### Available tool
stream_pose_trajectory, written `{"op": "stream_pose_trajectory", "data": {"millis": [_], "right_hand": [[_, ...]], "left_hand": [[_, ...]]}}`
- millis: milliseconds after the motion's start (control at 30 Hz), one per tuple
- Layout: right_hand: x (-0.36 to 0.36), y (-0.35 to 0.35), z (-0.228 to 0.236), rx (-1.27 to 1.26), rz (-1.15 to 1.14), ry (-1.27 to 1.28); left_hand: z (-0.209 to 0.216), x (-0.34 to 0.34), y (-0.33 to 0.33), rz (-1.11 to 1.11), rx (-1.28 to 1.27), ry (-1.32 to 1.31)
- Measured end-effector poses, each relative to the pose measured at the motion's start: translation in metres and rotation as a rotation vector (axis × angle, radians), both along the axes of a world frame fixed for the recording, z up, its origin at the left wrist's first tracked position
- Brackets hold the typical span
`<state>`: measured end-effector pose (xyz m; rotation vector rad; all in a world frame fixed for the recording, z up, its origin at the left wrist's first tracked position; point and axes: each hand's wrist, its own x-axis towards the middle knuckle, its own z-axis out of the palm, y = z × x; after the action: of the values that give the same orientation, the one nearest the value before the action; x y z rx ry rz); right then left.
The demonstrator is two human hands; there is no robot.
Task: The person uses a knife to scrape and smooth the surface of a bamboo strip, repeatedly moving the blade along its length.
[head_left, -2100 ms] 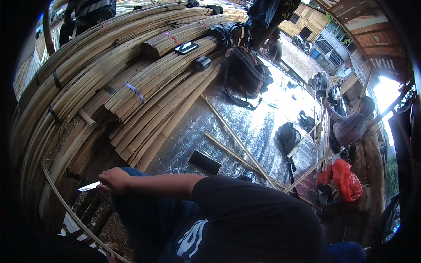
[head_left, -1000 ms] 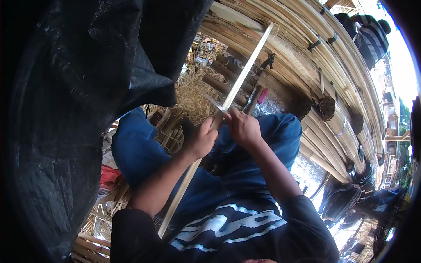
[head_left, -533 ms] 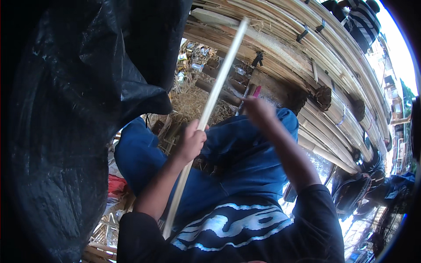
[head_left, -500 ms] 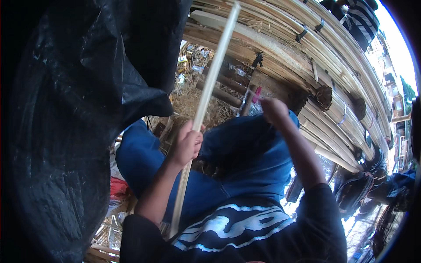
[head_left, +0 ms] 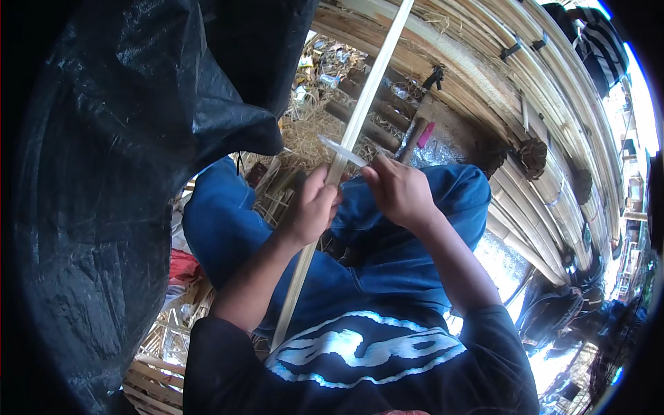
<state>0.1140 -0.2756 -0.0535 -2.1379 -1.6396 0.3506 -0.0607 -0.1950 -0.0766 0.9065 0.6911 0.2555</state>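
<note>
"Right hand (head_left: pixel 401 191) has swung back, its knife (head_left: pixel 354 158) now crossing the pale strip (head_left: pixel 371 90)."

"And the grips?"

"Left hand (head_left: pixel 315 207) wrapped round the strip, which slants over the jeans (head_left: pixel 404 259); right, fingers curled tight, holds the knife."

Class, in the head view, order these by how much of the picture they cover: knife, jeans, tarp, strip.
1. Tarp, filling much of the left side
2. Jeans
3. Strip, long but narrow
4. Knife, partly hidden

A black sheet (head_left: pixel 111 194) hangs at my left, strawy floor (head_left: pixel 301 131) lies ahead, and bright light (head_left: pixel 642 90) shines on my right.
</note>
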Motion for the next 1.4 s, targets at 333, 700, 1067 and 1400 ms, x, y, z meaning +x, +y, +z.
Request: {"op": "stream_pose_trajectory", "data": {"millis": [333,700,1067,1400], "right_hand": [[-0.003,0.013,-0.002,-0.035,0.080,-0.149],[0.012,0.023,-0.010,-0.011,0.133,-0.305],[0.185,-0.051,-0.010,-0.019,-0.500,-0.410],[0.027,-0.015,0.032,0.089,-0.136,-0.076]], "left_hand": [[-0.019,-0.002,-0.003,0.015,0.351,0.001],[-0.023,-0.001,-0.002,0.061,0.382,-0.016],[0.037,-0.030,-0.012,0.039,0.117,-0.150],[0.012,-0.008,-0.017,-0.019,0.202,-0.110]]}}
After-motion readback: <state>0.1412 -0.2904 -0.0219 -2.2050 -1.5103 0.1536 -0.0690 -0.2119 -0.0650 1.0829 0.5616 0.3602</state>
